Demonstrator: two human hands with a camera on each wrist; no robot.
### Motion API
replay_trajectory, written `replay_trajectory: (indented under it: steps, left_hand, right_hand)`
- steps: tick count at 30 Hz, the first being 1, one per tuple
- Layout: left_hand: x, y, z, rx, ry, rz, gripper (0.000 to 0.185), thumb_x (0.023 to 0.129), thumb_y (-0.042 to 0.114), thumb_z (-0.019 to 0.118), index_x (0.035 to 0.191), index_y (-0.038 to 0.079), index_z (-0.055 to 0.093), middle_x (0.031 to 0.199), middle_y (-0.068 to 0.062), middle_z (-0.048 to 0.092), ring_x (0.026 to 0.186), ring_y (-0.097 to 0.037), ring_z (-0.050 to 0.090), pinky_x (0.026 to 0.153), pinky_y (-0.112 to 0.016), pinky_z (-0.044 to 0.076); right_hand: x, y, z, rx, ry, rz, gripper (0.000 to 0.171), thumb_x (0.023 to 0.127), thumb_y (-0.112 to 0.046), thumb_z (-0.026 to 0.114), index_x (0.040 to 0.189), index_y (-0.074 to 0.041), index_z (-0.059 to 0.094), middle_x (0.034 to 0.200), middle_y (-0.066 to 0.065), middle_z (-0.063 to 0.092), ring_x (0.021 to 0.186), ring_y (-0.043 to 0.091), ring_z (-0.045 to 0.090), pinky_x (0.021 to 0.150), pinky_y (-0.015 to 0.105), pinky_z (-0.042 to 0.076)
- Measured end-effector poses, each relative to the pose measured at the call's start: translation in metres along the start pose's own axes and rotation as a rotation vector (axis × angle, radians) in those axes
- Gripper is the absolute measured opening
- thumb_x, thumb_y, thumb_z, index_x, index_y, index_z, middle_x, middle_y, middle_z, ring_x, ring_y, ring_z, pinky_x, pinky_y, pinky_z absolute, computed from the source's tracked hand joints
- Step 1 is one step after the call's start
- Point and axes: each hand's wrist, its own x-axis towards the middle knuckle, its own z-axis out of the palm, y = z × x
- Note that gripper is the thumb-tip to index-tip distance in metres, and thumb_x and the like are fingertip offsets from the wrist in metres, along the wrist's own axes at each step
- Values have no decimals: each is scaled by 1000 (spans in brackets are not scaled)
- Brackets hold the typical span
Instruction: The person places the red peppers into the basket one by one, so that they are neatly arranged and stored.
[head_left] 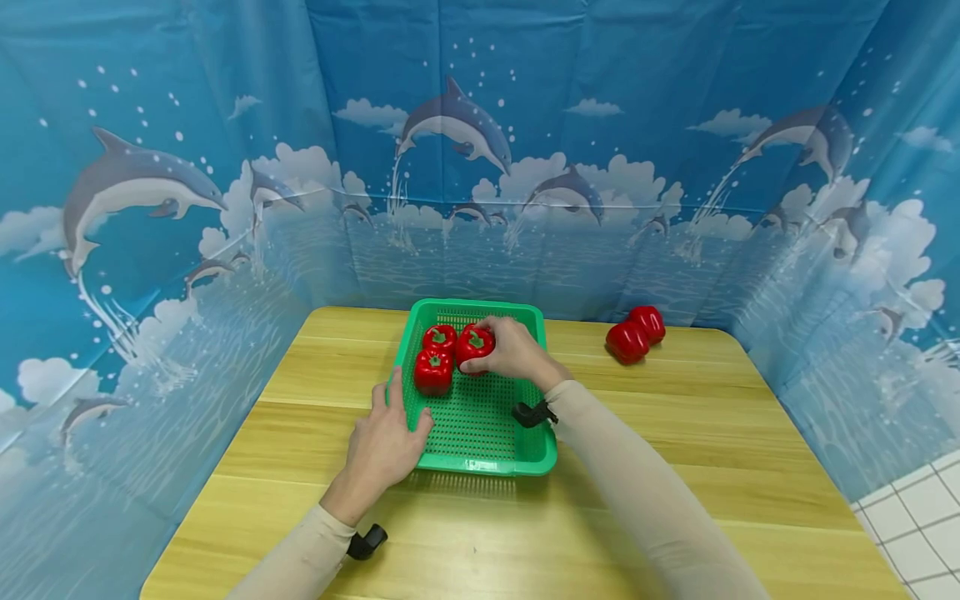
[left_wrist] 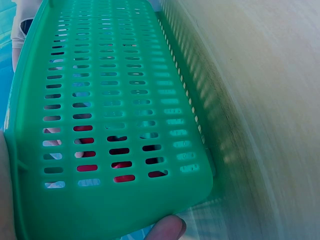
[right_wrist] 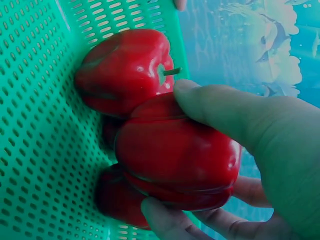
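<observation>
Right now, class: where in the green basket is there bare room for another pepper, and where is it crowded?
The green basket is bare in its near half, between the left hand and the right sleeve. The far left corner is crowded: three red peppers cluster there, the right hand gripping one.

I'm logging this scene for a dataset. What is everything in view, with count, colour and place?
Peppers in basket: three, red, at the basket's far end; the right hand grips one.
Peppers on table: two, red, touching each other, far right side of the table.
Basket: one, green, perforated plastic, centre of the table.
Table: one, light wood.
Backdrop: blue, with dolphins and clouds, round three sides of the table.
Floor tiles: white, bottom right corner.
Left hand: on the basket's left rim, holding it.
Right hand: in the basket, fingers curled round a pepper.
</observation>
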Motion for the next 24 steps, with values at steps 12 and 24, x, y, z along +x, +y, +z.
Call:
replay_trajectory:
  steps: [12,24]
  left_hand:
    - [0,-1,1,-13,6,3,94,115,46,62,186,1,18,173,-36,45,48,-30,53,45,-35,45]
    - [0,-1,0,-3,3,-10,95,115,47,61,186,3,18,174,-33,45,48,-29,52,45,-35,44]
  right_hand:
    - [4,2,9,-21,-20,68,84,96,-40,98,158,3,61,152,21,73,138,39,71,112,53,65]
    - [4,7,15,-45,-45,86,84,95,-38,100,161,-3,61,163,16,70,150,39,66,120,56,61]
